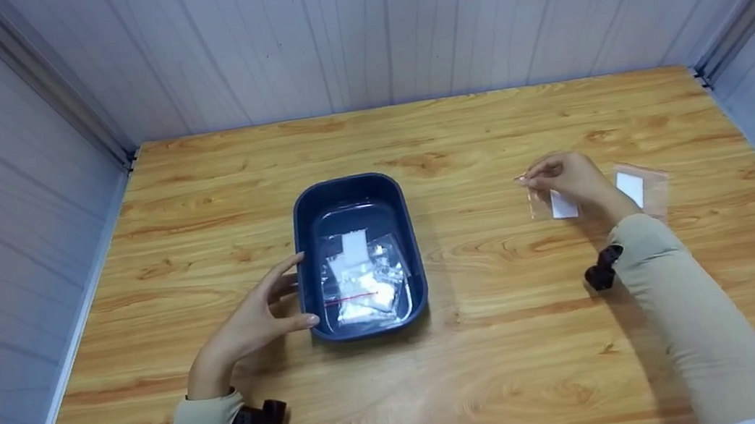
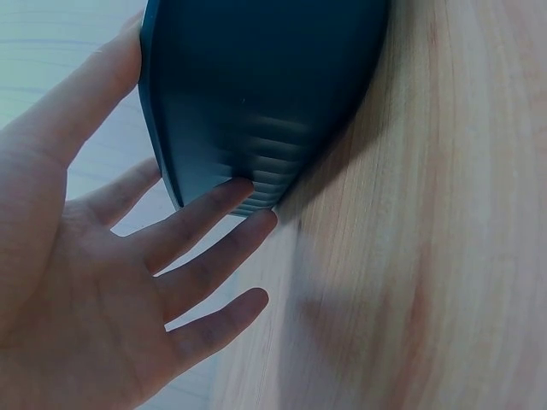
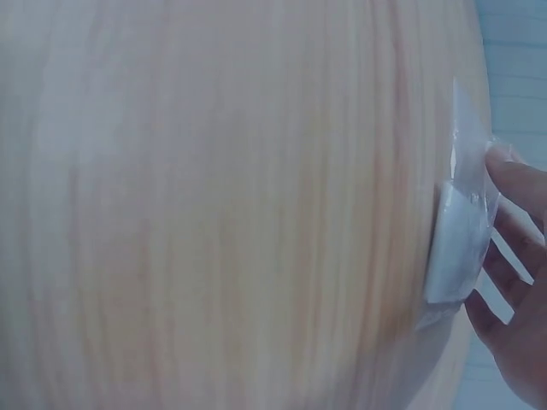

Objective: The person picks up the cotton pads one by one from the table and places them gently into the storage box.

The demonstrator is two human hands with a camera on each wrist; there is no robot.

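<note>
My left hand (image 1: 253,323) rests against the left side of a dark blue plastic tub (image 1: 417,250), thumb and index fingertip at its rim. In the left wrist view its fingers (image 2: 197,213) are spread and fairly straight along the tub's outer wall. Inside the tub lie several clear bags (image 1: 364,279) with white pieces, and a red line crosses them. On the right, my right hand (image 1: 570,176) pinches the top corner of a clear zip bag (image 1: 564,205) with a white block inside. The right wrist view shows that white block (image 3: 457,243) close over the table.
Another zip bag (image 1: 654,194) with a white piece lies right of my right hand, partly behind the wrist. The wood-grain table (image 1: 497,342) is bordered by pale panels (image 1: 354,32) at the back and both sides.
</note>
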